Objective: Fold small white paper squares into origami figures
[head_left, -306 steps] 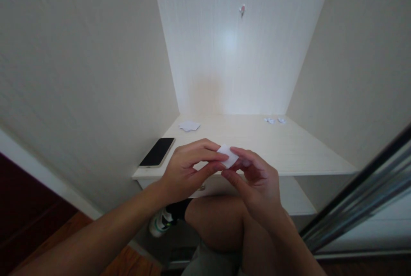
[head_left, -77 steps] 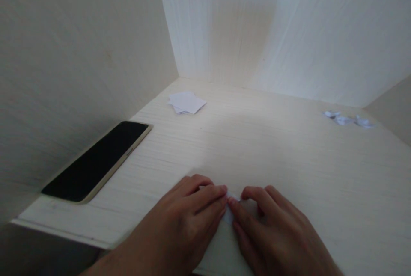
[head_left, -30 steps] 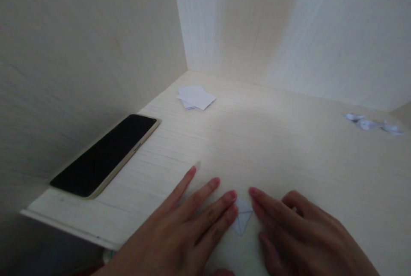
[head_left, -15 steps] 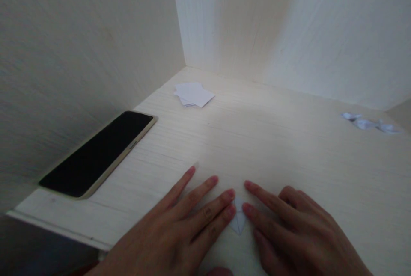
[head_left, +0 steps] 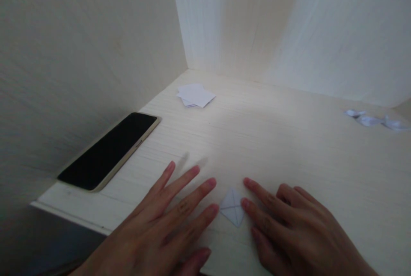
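A small folded square of white paper (head_left: 231, 215) lies on the table like a diamond, with crossing crease lines on its face. To its left, my left hand (head_left: 170, 220) is open with fingers spread, and its index fingertip is at the paper's left corner. My right hand (head_left: 292, 224) lies on the other side. Two of its fingers stretch out, one tip touching the paper's right edge, while others are curled under. Neither hand grips the paper.
A phone (head_left: 111, 152) with a dark screen lies along the left wall. Several loose white paper squares (head_left: 196, 95) are piled near the back corner. At the far right stand small white folded paper pieces (head_left: 369, 120). The table edge (head_left: 70, 219) runs at lower left.
My left hand has drawn back to the left off the paper and its fingers have spread, uncovering the creased square. My right hand has barely moved. The view has shifted slightly.
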The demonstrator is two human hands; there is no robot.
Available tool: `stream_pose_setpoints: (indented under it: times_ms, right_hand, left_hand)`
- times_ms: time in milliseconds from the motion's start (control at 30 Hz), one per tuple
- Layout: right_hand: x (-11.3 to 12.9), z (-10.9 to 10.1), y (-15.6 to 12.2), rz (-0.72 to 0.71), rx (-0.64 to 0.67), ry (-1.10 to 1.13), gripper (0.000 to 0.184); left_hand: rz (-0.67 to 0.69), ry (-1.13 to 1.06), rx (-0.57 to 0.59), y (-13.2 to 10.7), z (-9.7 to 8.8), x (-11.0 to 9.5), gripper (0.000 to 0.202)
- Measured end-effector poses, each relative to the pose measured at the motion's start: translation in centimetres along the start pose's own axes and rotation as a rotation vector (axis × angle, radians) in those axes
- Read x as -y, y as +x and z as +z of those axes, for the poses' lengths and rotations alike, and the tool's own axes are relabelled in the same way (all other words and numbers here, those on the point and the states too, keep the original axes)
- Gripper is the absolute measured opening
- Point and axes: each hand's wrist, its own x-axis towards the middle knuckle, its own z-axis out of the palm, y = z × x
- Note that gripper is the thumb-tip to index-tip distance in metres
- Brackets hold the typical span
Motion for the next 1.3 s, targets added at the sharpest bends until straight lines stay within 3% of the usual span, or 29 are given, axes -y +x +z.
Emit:
stream_pose_setpoints:
  times_ms: [133, 267, 333, 400, 500, 667, 800, 933, 1033, 1133, 1233, 1300]
  right_hand:
    - [0.2, -0.1, 0.1, 0.019, -0.011, 0.015, 0.030]
    - [0.5, -0.2, -0.1, 0.059, -0.004, 0.094, 0.031]
    - [0.7, -0.2, -0.2, 0.075, 0.021, 0.134, 0.033]
    - [0.7, -0.3, -0.3, 0.085, 0.058, 0.146, 0.033]
    - [0.6, -0.5, -0.3, 0.086, 0.098, 0.145, 0.032]
    - [0.3, -0.7, -0.5, 0.071, 0.074, 0.099, 0.036]
    - [0.6, -1.0, -0.7, 0.068, 0.068, 0.055, 0.035]
    - [1.0, -1.1, -0.9, 0.085, 0.022, 0.058, 0.032]
    - [1.2, -1.1, -1.0, 0.110, -0.048, 0.086, 0.027]
    - [1.3, -1.3, -1.3, 0.170, -0.158, 0.095, 0.022]
    - [2.0, -2.1, -2.1, 0.311, -0.372, 0.102, 0.021]
    - [3.4, -3.1, -2.9, 0.420, -0.546, 0.111, 0.025]
  left_hand:
    - [0.111, 0.077, 0.164, 0.8, -0.3, -0.5, 0.055]
    - [0.128, 0.039, 0.162, 1.8, 0.2, -0.8, 0.050]
    - [0.120, -0.067, 0.126, 2.8, 0.9, -0.8, 0.031]
    - [0.023, -0.181, 0.074, 4.2, 1.4, -0.5, 0.018]
    - [-0.155, -0.207, 0.210, 6.6, 1.5, 0.0, 0.017]
    - [-0.242, -0.183, 0.561, 10.5, 0.5, 0.1, 0.023]
    - [-0.247, -0.181, 0.695, 12.8, 0.4, -0.2, 0.013]
    - [-0.288, -0.207, 0.773, 13.6, 0.6, -0.7, 0.016]
    - [-0.328, -0.274, 0.760, 13.5, 0.6, -1.0, 0.026]
    - [-0.377, -0.398, 0.666, 13.4, 0.2, -1.0, 0.032]
    - [-0.422, -0.564, 0.456, 12.7, -0.4, -1.8, 0.027]
    - [-0.440, -0.687, 0.232, 11.6, -0.9, -3.3, 0.027]
